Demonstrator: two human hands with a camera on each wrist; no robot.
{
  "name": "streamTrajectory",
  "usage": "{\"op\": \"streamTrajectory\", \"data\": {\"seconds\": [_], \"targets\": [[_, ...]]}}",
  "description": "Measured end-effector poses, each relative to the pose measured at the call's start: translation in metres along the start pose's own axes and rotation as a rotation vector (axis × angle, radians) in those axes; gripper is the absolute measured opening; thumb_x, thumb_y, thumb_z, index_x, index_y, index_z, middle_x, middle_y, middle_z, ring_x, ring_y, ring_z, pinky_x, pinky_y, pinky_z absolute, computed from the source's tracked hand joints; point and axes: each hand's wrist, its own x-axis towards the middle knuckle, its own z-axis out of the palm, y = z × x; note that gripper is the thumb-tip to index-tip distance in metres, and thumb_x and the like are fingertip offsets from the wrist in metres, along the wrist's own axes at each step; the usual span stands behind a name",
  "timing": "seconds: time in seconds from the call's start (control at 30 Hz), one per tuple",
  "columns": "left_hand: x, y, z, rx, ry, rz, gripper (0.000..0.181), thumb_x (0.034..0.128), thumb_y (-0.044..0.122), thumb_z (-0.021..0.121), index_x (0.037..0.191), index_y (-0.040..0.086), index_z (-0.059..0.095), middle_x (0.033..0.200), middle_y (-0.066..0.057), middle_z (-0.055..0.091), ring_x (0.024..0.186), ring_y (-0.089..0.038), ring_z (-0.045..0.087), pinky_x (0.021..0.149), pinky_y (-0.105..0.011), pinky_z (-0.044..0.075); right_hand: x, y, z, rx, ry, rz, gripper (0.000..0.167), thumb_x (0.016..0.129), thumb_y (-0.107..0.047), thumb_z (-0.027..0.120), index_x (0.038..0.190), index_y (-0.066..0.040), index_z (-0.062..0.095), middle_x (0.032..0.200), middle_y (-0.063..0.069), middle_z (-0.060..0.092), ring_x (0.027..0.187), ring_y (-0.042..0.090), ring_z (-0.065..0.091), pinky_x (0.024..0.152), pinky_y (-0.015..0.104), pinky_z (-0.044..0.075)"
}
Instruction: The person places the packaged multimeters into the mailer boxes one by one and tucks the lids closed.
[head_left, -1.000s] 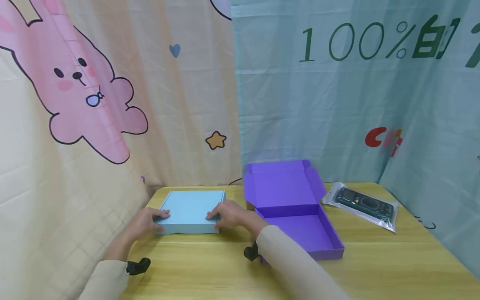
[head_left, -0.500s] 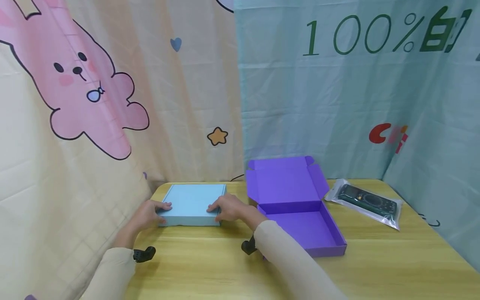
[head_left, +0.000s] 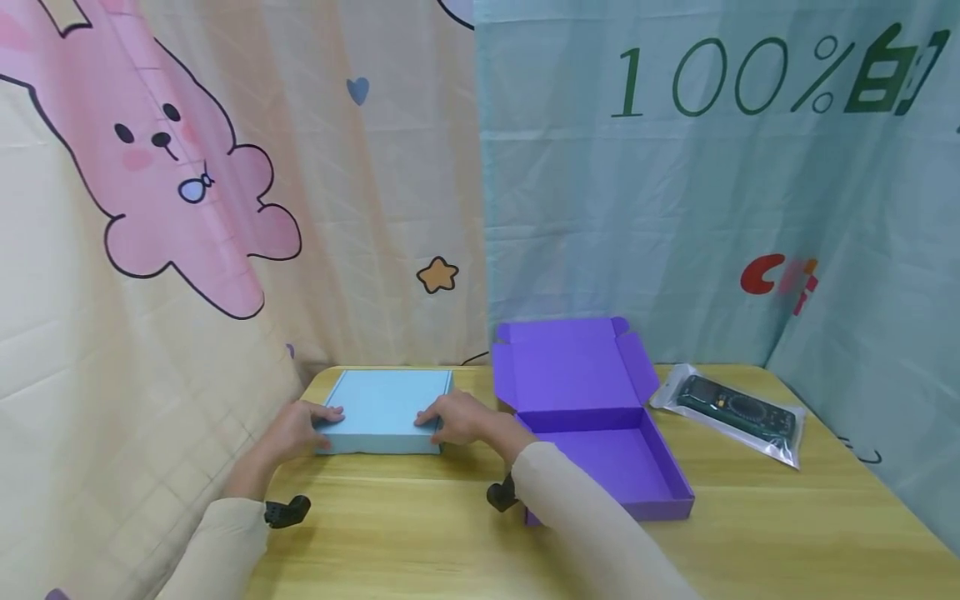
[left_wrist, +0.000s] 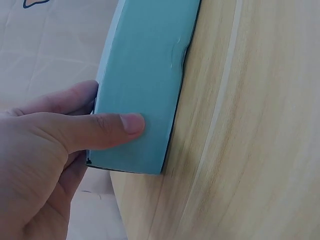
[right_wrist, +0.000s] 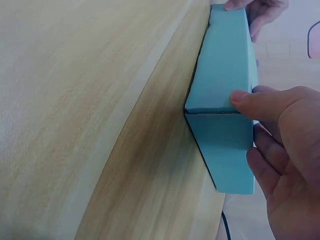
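A closed light blue cardboard box [head_left: 388, 404] lies on the wooden table at the back left. My left hand [head_left: 296, 429] grips its near left corner. In the left wrist view the thumb [left_wrist: 112, 131] presses on the box's front face, while the other fingers lie partly hidden behind its edge. At the near right corner my right hand [head_left: 463, 418] holds the box, and the right wrist view shows the thumb [right_wrist: 255, 102] on the front upper edge with fingers against the side and top. The box's underside appears to rest on the table.
A purple cardboard box [head_left: 592, 458] with its lid raised stands right of centre, partly behind the right sleeve [head_left: 585, 517]. Farther right lies a dark multimeter in a clear plastic bag [head_left: 731, 412]. Curtains [head_left: 675, 208] hang around the table [head_left: 420, 542].
The light blue box and both hands have slid slightly toward the table's back edge, mostly in the first half second. The head view has shifted a little. Both hands keep their hold.
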Motion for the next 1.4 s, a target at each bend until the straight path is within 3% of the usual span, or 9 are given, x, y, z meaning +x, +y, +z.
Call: {"op": "streamTrajectory", "data": {"seconds": [0.17, 0.43, 0.7, 0.9, 1.2, 1.4], "targets": [[0.0, 0.002, -0.004, -0.019, -0.039, 0.011, 0.042, 0.0727, -0.004, 0.089, 0.114, -0.003, 0.078, 0.131, -0.022, 0.065, 0.132, -0.054, 0.047, 0.106, -0.064, 0.04, -0.003, 0.002, -0.006, 0.018, -0.016, -0.029, 0.042, 0.096, -0.024, 0.077, 0.137, -0.018, 0.07, 0.139, -0.006, 0.063, 0.133, 0.013, 0.054, 0.108, 0.025, 0.042], [0.006, 0.011, -0.021, -0.099, -0.136, 0.061, 0.053, 0.0849, 0.015, 0.086, 0.127, -0.011, 0.066, 0.131, -0.03, 0.063, 0.126, -0.053, 0.054, 0.101, -0.06, 0.048, -0.016, 0.011, -0.031, 0.252, 0.008, -0.026, 0.054, 0.095, -0.022, 0.076, 0.145, -0.006, 0.06, 0.133, 0.005, 0.069, 0.125, 0.018, 0.062, 0.104, 0.03, 0.048], [0.02, 0.038, -0.031, -0.141, -0.041, 0.083, 0.053, 0.1009, 0.019, 0.07, 0.139, -0.013, 0.054, 0.138, -0.035, 0.056, 0.125, -0.054, 0.054, 0.099, -0.059, 0.05, -0.029, 0.021, -0.055, 0.359, 0.046, -0.032, 0.057, 0.094, -0.015, 0.078, 0.145, -0.001, 0.058, 0.132, 0.014, 0.068, 0.127, 0.03, 0.061, 0.102, 0.034, 0.051], [0.031, 0.052, -0.036, -0.148, 0.002, 0.084, 0.056, 0.1015, 0.017, 0.069, 0.146, -0.01, 0.048, 0.141, -0.033, 0.054, 0.124, -0.052, 0.056, 0.099, -0.059, 0.051, -0.041, 0.026, -0.074, 0.354, 0.054, 0.003, 0.057, 0.095, -0.017, 0.076, 0.148, -0.007, 0.057, 0.133, 0.011, 0.067, 0.129, 0.028, 0.06, 0.1, 0.035, 0.053], [0.045, 0.072, -0.039, -0.145, 0.008, 0.082, 0.058, 0.1027, 0.021, 0.068, 0.151, -0.002, 0.046, 0.144, -0.029, 0.053, 0.126, -0.048, 0.056, 0.098, -0.058, 0.051, -0.062, 0.035, -0.1, 0.253, 0.075, 0.013, 0.054, 0.095, -0.018, 0.075, 0.147, -0.012, 0.059, 0.131, 0.008, 0.069, 0.124, 0.023, 0.063, 0.098, 0.036, 0.054], [0.055, 0.086, -0.037, -0.17, 0.013, 0.124, 0.058, 0.1019, 0.015, 0.068, 0.152, 0.0, 0.044, 0.141, -0.03, 0.054, 0.124, -0.048, 0.058, 0.097, -0.057, 0.052, -0.079, 0.045, -0.116, 0.247, 0.091, 0.006, 0.054, 0.094, -0.018, 0.074, 0.146, -0.009, 0.059, 0.129, 0.01, 0.07, 0.122, 0.03, 0.064, 0.1, 0.041, 0.053]]}}
